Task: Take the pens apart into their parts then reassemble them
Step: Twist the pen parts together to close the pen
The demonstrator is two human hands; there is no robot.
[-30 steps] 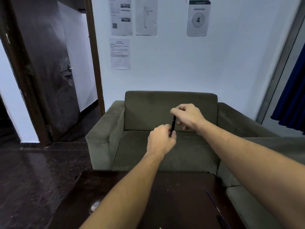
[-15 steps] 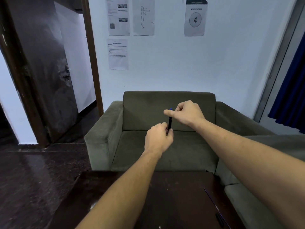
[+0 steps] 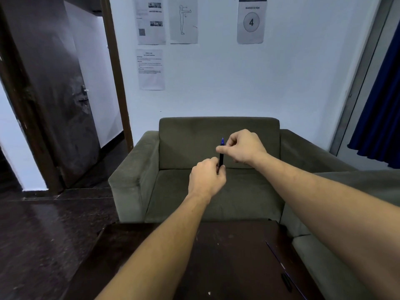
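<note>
I am watching both hands working out in front of the camera, raised in the air over the green sofa (image 3: 194, 137) and beyond the far edge of the desk (image 3: 227, 252). Between them the pen (image 3: 221, 159) is standing nearly upright, its dark barrel showing in the short gap between the two grips and its blue end (image 3: 222, 141) poking out at the top. The left hand (image 3: 206, 179) is wrapping its curled fingers round the lower end of the barrel, back of the hand toward me. The right hand (image 3: 244, 147) is sitting just above it, pinching the upper part of the pen between thumb and forefinger, the other fingers tucked in. Both hands are clamped on the one pen, close together but not touching. Down on the dark desk, near its right edge, a thin refill (image 3: 275, 255) is lying at a slant, and just beside its near end a short dark pen part (image 3: 286, 282) is resting; which part it is I cannot tell. Behind the sofa, printed sheets and a sign marked 4 (image 3: 251, 20) are hanging on the pale wall, with a dark door (image 3: 54, 94) standing open at the left and a blue curtain (image 3: 376, 115) at the right.
</note>
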